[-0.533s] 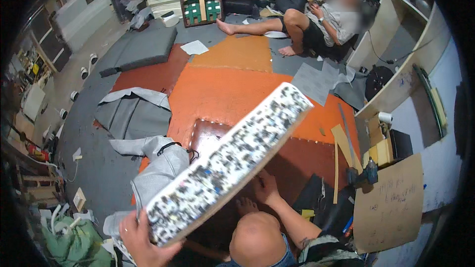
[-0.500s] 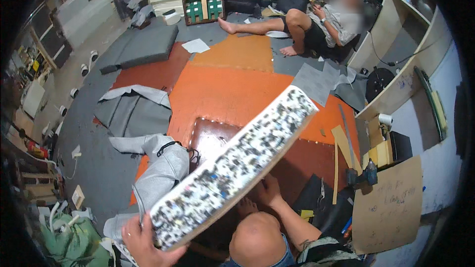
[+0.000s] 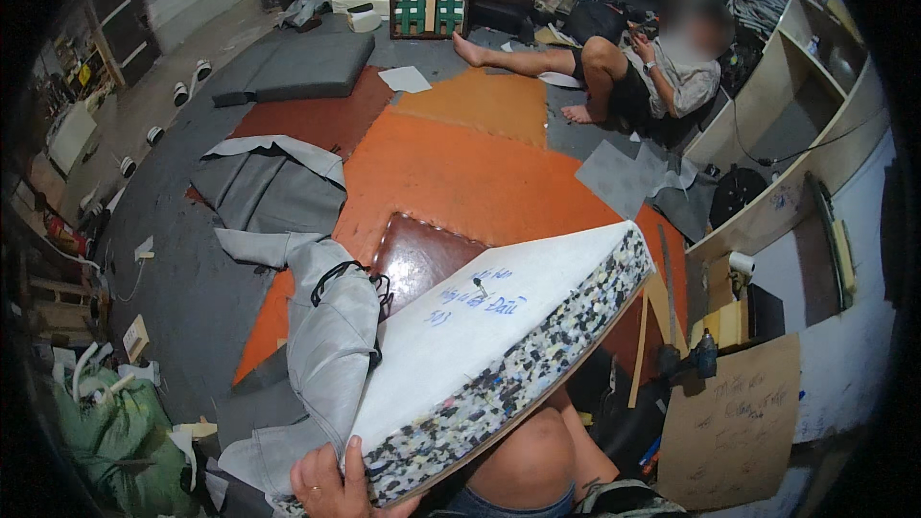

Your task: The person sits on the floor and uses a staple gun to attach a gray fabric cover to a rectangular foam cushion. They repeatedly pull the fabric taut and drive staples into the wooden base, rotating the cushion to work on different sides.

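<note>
A thick foam slab (image 3: pixel 451 326) slopes over my knee, its white face turned up with blue handwriting on it. Its long near side is speckled rebonded foam in black, white and grey. My left hand (image 3: pixel 336 484) grips the slab's lower left corner, thumb on the edge. The right forearm (image 3: pixel 587 432) runs up behind the slab, which hides my right hand. Just left of the slab lies a crumpled light grey fabric cover (image 3: pixel 331 317) with a black cord. A brown leather-like pad (image 3: pixel 422 254) shows beyond the slab.
A person (image 3: pixel 662 77) sits far right by wooden shelving (image 3: pixel 767 134). Grey cushions (image 3: pixel 297 67) lie at the far left. On the right are a cordless drill (image 3: pixel 705 355), a cardboard sheet (image 3: pixel 729 432) and wooden strips (image 3: pixel 640 350). A green sack (image 3: pixel 125 441) sits at lower left.
The slab has tilted so its white written face shows instead of mostly the speckled side. My left hand has shifted right, and the right hand has gone out of sight behind the slab.
</note>
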Demonstrator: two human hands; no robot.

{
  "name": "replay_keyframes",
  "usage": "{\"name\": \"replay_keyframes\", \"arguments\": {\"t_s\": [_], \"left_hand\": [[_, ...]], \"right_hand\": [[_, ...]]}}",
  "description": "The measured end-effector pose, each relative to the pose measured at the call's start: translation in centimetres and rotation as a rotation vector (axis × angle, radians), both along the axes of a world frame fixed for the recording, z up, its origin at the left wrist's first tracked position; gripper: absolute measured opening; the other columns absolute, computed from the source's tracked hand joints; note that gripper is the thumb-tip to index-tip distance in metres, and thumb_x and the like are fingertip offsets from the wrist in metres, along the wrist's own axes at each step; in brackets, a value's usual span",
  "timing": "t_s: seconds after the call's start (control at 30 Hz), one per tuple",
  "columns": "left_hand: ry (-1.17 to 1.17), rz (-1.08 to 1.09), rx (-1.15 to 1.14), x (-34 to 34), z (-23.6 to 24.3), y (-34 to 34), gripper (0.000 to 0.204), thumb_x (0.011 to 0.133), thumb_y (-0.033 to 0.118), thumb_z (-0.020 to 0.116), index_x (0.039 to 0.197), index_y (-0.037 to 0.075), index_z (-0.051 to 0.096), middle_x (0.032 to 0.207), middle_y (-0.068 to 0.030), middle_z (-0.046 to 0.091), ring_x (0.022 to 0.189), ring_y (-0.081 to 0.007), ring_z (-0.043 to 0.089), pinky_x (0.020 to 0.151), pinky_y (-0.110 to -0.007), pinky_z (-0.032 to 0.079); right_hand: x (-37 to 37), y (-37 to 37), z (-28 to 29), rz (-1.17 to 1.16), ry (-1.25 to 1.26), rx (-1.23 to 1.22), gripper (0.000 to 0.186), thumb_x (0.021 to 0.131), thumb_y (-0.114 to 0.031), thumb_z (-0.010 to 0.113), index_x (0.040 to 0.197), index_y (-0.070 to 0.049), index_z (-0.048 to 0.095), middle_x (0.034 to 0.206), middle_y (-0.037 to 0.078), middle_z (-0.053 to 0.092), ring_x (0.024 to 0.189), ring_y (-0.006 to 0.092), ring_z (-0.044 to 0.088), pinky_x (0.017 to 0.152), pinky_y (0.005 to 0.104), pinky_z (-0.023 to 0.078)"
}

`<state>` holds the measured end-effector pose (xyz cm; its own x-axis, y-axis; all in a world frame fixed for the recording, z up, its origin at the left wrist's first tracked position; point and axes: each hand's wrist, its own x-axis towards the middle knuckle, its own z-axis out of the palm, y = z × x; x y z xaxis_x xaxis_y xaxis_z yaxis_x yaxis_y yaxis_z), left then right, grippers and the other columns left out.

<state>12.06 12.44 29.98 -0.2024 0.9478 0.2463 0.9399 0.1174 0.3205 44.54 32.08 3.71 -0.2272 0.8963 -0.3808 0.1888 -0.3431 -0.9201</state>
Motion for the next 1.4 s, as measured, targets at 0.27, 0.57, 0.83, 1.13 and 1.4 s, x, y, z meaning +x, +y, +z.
{"name": "replay_keyframes", "arguments": {"t_s": [0.27,0.57,0.83,1.13,1.4], "left_hand": [[0.018,-0.012,0.046,1.0,-0.6,-1.2,0.094,0.080,0.056,0.083,0.149,0.000,0.053,0.128,-0.0244,0.058,0.111,-0.0459,0.056,0.096,-0.058,0.042],[0.047,-0.035,-0.004,1.1,-2.9,-2.6,0.111,0.066,0.059,0.091,0.146,-0.005,0.048,0.133,-0.0250,0.051,0.125,-0.0436,0.049,0.110,-0.061,0.031],[0.006,-0.038,-0.020,1.1,-1.7,-3.1,0.104,0.069,0.061,0.089,0.142,-0.005,0.053,0.129,-0.0215,0.054,0.120,-0.0413,0.051,0.107,-0.058,0.034],[-0.483,-0.202,-0.251,-6.8,1.8,0.5,0.074,0.086,0.048,0.084,0.144,0.008,0.062,0.114,-0.0208,0.068,0.101,-0.0356,0.068,0.087,-0.044,0.051],[-1.061,0.218,-0.436,-11.0,-0.4,4.9,0.101,0.102,0.049,0.067,0.169,0.000,0.010,0.147,-0.0256,0.056,0.121,-0.0290,0.063,0.096,-0.042,0.055]], "right_hand": [[5.8,4.9,23.1,0.085,-0.770,0.184,0.015,0.095,-0.016,0.074,0.098,-0.001,0.074,0.081,0.008,0.073,0.073,0.0189,0.068,0.071,0.0380,0.056],[-16.5,17.1,29.1,1.051,-1.097,0.581,0.050,0.085,-0.040,0.083,0.120,-0.004,0.077,0.112,0.021,0.077,0.105,0.0354,0.073,0.089,0.0444,0.058],[-21.3,18.3,20.4,1.132,-1.498,0.431,0.045,0.078,-0.034,0.087,0.115,-0.009,0.081,0.116,0.014,0.079,0.107,0.0356,0.075,0.091,0.0450,0.060],[-19.8,21.9,18.3,0.938,-1.166,0.636,0.026,0.085,-0.025,0.075,0.104,-0.010,0.083,0.100,0.019,0.079,0.096,0.0373,0.075,0.084,0.0462,0.059],[-19.5,19.4,20.4,1.105,-1.223,0.477,0.026,0.084,-0.024,0.081,0.106,-0.010,0.084,0.100,0.016,0.080,0.094,0.0310,0.077,0.082,0.0443,0.060]]}}
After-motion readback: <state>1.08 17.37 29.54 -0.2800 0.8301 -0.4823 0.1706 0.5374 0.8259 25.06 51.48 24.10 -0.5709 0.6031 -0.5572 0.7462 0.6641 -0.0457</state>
